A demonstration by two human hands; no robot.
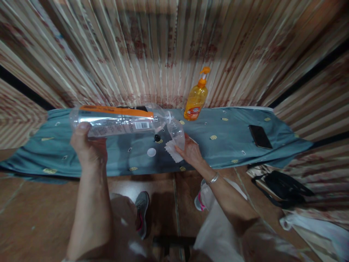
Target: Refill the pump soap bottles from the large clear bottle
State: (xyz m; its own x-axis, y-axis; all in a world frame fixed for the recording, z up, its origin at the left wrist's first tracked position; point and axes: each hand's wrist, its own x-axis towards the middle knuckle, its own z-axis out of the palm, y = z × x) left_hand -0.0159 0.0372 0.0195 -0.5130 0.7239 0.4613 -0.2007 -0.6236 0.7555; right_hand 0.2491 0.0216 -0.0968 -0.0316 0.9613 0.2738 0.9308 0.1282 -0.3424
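My left hand (pixel 91 145) is closed around the base end of a large clear plastic bottle (pixel 120 122) with an orange and silver label. The bottle lies nearly level in the air, its mouth pointing right. At that mouth is a small clear plastic container (pixel 176 131), gripped by my right hand (pixel 191 151); whether the two touch I cannot tell. A white scallop-edged cloth or tissue (pixel 173 151) shows beside my right fingers, and whether they hold it is unclear. Below the bottle are a small black round piece (pixel 157 138) and a white disc (pixel 151 152).
An orange pump bottle (pixel 195 100) stands at the back of the table, which has a teal patterned cloth (pixel 218 153). A black phone (pixel 260 137) lies to the right. Pleated curtains (pixel 152 54) hang behind. A black bag (pixel 283 187) sits lower right.
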